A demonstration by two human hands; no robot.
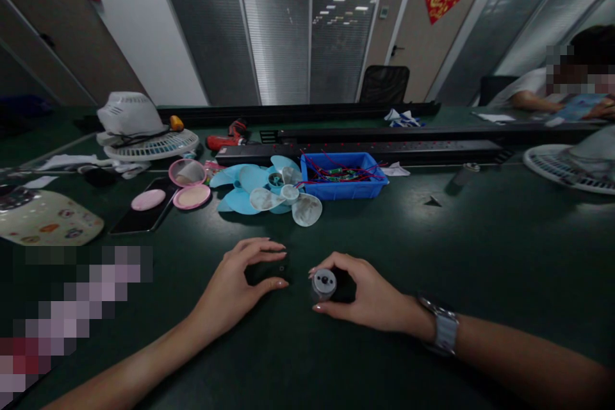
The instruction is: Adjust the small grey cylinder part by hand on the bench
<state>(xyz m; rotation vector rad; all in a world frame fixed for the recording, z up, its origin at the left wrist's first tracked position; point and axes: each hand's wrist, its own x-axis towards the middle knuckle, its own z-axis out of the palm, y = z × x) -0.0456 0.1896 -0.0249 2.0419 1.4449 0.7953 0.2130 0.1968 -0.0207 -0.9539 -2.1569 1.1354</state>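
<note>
My right hand (362, 288), with a watch on its wrist, has its thumb and fingers around a small silver cylindrical motor (324, 283). The motor stands upright, its round end face with a dark centre turned up. Left of it, my left hand (247, 272) is open, fingers and thumb spread apart with nothing gripped. A tiny dark part (282, 268) lies on the green table between those fingertips, too small to name. Beyond both hands lie light blue fan blades (240, 198) and a whitish fan blade (307, 209).
Behind the blades stands a blue bin (346, 189) of wires and circuit boards. A red drill (223, 141), a white fan (129, 116) and a phone (139, 218) are at left. Another cylinder (467, 174) stands at right. A person (528, 90) sits at far right.
</note>
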